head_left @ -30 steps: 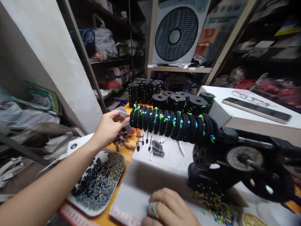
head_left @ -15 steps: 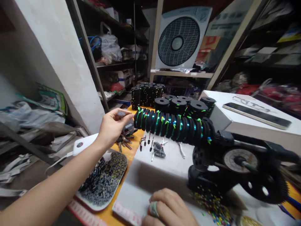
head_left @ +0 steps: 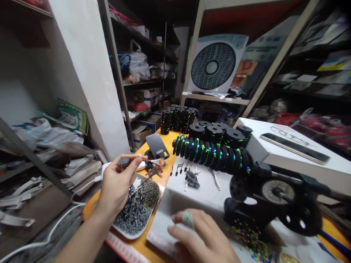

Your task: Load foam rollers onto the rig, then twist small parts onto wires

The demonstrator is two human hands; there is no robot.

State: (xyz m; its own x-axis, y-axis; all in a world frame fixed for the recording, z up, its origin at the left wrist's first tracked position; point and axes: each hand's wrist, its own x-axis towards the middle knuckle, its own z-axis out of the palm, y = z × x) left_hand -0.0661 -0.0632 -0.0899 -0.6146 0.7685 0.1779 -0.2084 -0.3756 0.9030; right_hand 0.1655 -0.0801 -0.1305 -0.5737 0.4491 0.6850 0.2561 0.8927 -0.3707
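Note:
My left hand (head_left: 120, 182) is closed in a pinch above the tray, with a dark grey thing showing by its fingers. A thin piece with an orange end (head_left: 158, 162) shows just past the fingertips; whether it is held is unclear. Beneath lies a white tray (head_left: 133, 237) of tiny grey, black and yellow parts. My right hand (head_left: 203, 233), a green band round one finger, hovers with fingers apart over a white surface (head_left: 164, 219), apparently holding nothing. A black ridged cylinder (head_left: 211, 155) with green threads and shiny blue bits sits sideways on a geared black machine (head_left: 276, 193).
Behind stand several black ridged cylinders (head_left: 215, 131). A dark-wrapped tool (head_left: 192, 179) and pale tweezers (head_left: 215, 179) lie beneath the mounted cylinder. A black stand (head_left: 157, 145) is at left; coloured beads (head_left: 255, 243) lie below the machine. A phone (head_left: 294, 148) rests on a white box.
My left hand has moved down, away from the cylinder's free end to over the tray. My right hand's fingers have spread and shifted slightly right. The camera view has also shifted.

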